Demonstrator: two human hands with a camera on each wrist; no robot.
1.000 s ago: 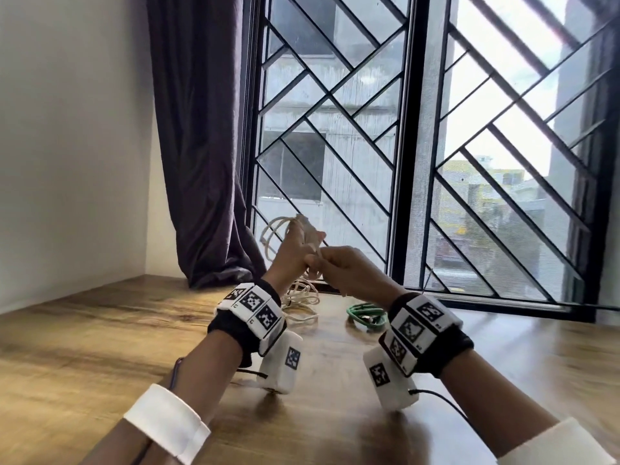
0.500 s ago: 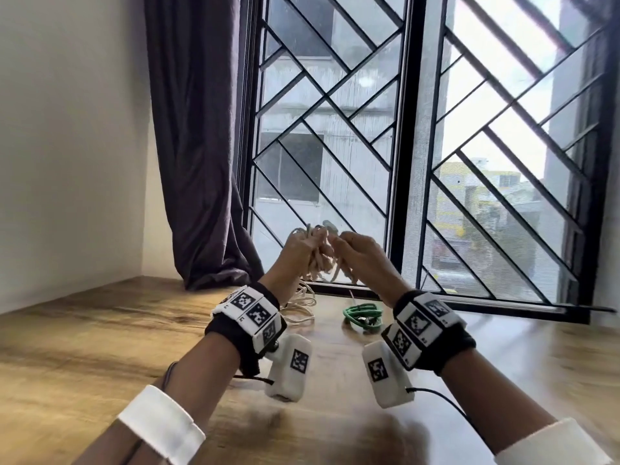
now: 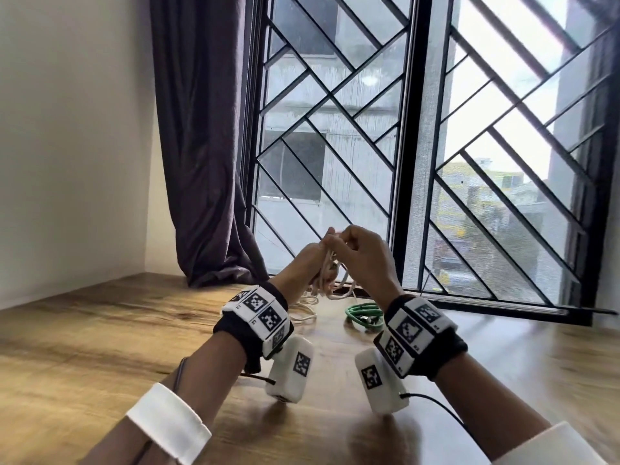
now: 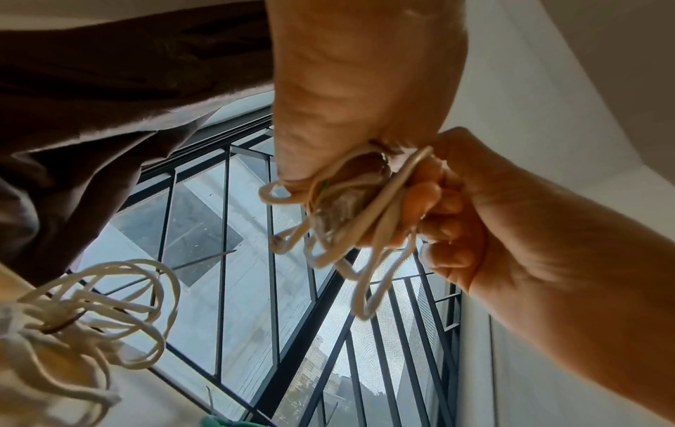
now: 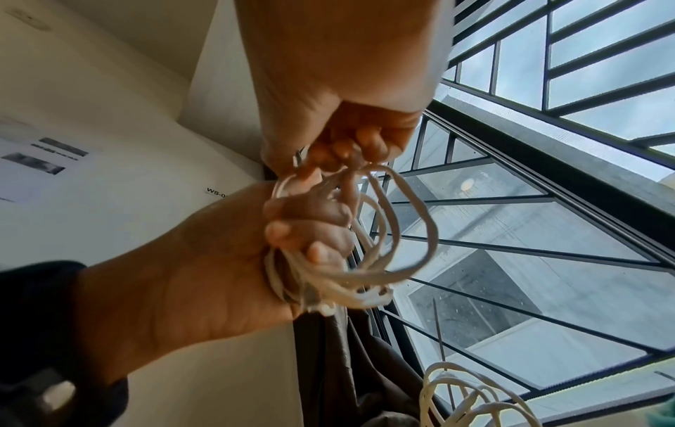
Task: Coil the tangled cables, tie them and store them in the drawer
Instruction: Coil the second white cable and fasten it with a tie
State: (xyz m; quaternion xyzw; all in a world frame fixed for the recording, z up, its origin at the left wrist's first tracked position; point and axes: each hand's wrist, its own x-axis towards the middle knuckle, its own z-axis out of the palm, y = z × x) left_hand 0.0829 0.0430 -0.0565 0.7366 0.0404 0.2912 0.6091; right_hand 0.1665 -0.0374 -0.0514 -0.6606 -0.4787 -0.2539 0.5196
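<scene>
Centre frame: left hand and right hand touching, cable bundle between; below them, two cable coils on table; window behind.

Both hands are meeting at a cream cable bundle: the right hand is pinching its strands while the left hand is gripping the loops. Another cream coil is lying below.

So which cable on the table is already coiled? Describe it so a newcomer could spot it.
Start at the barred window and drop to the wooden table below its sill. The green cable lies coiled there, just beyond the right wrist. Its neighbours are all cream-white; it alone is green.
</scene>
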